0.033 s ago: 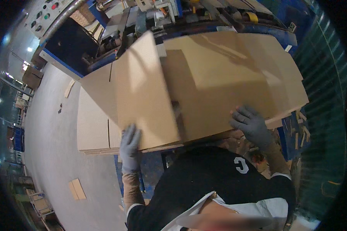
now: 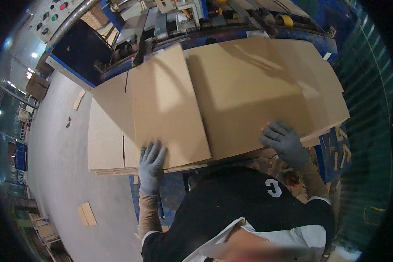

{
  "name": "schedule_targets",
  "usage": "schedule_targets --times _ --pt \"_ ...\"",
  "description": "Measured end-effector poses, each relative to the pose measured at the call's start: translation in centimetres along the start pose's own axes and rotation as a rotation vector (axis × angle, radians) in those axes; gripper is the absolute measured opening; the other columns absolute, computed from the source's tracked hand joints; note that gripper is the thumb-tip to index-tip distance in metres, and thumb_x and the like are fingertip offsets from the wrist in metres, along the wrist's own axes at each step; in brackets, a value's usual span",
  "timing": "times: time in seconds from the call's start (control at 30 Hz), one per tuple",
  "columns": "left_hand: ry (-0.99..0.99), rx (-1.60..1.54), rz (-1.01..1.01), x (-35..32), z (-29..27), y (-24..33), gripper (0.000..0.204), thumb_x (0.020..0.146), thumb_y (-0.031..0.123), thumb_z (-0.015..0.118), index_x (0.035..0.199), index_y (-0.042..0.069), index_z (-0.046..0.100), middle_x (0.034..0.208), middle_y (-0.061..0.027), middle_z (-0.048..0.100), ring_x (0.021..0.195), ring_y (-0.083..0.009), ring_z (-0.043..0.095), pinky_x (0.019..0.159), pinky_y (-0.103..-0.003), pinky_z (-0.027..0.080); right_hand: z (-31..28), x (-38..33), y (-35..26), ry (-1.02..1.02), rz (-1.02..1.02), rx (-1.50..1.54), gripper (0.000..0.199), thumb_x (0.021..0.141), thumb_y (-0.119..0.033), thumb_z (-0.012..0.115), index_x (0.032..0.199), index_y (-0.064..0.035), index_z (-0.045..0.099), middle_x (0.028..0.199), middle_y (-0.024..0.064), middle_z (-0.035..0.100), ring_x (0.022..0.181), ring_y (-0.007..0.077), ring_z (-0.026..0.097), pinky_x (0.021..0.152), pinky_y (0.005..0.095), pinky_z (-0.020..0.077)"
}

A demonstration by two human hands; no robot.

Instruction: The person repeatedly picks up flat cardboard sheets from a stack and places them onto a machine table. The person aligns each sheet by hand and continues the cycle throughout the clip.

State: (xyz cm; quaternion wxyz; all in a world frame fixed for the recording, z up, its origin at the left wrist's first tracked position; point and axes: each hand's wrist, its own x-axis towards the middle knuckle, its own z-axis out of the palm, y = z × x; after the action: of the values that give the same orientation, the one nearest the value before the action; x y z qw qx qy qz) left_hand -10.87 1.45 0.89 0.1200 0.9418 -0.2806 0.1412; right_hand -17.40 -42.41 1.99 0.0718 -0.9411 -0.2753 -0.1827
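There, at the near left corner of the narrow cardboard panel (image 2: 172,105), was the left hand (image 2: 151,169), gray-gloved, back upward, the wrist almost in line with a forearm that rose straight from below in its brown sleeve (image 2: 149,214). Its fingers stood apart, spread like a fan and pointing away from the wearer, their tips on the board; its thumb I couldn't make out. And the panel? It lay over the left part of a broad cardboard sheet (image 2: 253,91), its free edge slanting across. Over on the right, the right hand (image 2: 286,142) rested by the sheet's near edge, its forearm angling inward, the fingers slightly apart and aimed up and to the left, reddish tips showing at the glove's inner side. Both hands sat low, well apart, with a wide stretch of board between them. More cardboard sheets (image 2: 105,137) jutted out beneath on the left, while the blue-framed machine (image 2: 288,32) stood right along the far edge.
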Motion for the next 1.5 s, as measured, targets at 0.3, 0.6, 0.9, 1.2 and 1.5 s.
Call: schedule_targets --times 0.3,0.6,0.9,1.2,1.5 --pt "-0.129 0.074 0.171 2.9 -0.2 -2.2 0.055 0.076 0.006 0.057 0.130 0.013 0.052 0.136 -0.0133 0.050 0.125 -0.0360 0.046 0.108 -0.054 0.030 0.9 -0.4 5.4 -0.240 0.126 0.012 0.054 0.078 -0.045 0.064 0.118 -0.0095 0.060 0.131 0.0143 0.054 0.128 0.0333 0.044 0.110 0.0471 0.0302" --pt "0.060 0.033 0.185 10.8 3.5 -5.2 0.062 0.075 0.012 0.066 0.134 0.011 0.047 0.136 -0.0170 0.047 0.126 -0.0378 0.044 0.109 -0.052 0.029 1.7 5.6 12.7 -0.186 0.238 -0.002 0.082 0.073 -0.062 0.065 0.130 -0.0032 0.052 0.140 0.0171 0.046 0.131 0.0356 0.039 0.111 0.0458 0.0262" --pt "0.203 0.213 -0.059 23.3 8.5 -8.9 0.071 0.081 0.022 0.066 0.141 0.003 0.034 0.139 -0.0183 0.043 0.128 -0.0361 0.041 0.109 -0.049 0.030 7.3 13.8 19.0 0.002 0.400 -0.097 0.070 0.079 -0.051 0.066 0.132 -0.0067 0.051 0.139 0.0160 0.045 0.130 0.0337 0.039 0.109 0.0438 0.0314" --pt "0.519 0.133 -0.560 10.6 4.5 -9.8 0.071 0.087 0.033 0.065 0.139 -0.006 0.035 0.142 -0.0270 0.038 0.131 -0.0423 0.036 0.111 -0.047 0.026 2.8 5.1 16.6 0.223 0.646 0.452 0.042 0.091 -0.020 0.055 0.131 -0.0101 0.050 0.136 0.0153 0.048 0.117 0.0353 0.052 0.101 0.0417 0.0415" --pt "0.743 -0.021 -1.391 -3.3 2.8 -15.3 0.076 0.092 0.046 0.054 0.140 -0.008 0.032 0.143 -0.0282 0.037 0.132 -0.0358 0.038 0.109 -0.040 0.033 4.1 -21.1 19.9 -0.177 0.944 -0.967 0.044 0.095 -0.015 0.049 0.138 -0.0116 0.040 0.136 0.0124 0.048 0.112 0.0328 0.054 0.093 0.0430 0.0463"
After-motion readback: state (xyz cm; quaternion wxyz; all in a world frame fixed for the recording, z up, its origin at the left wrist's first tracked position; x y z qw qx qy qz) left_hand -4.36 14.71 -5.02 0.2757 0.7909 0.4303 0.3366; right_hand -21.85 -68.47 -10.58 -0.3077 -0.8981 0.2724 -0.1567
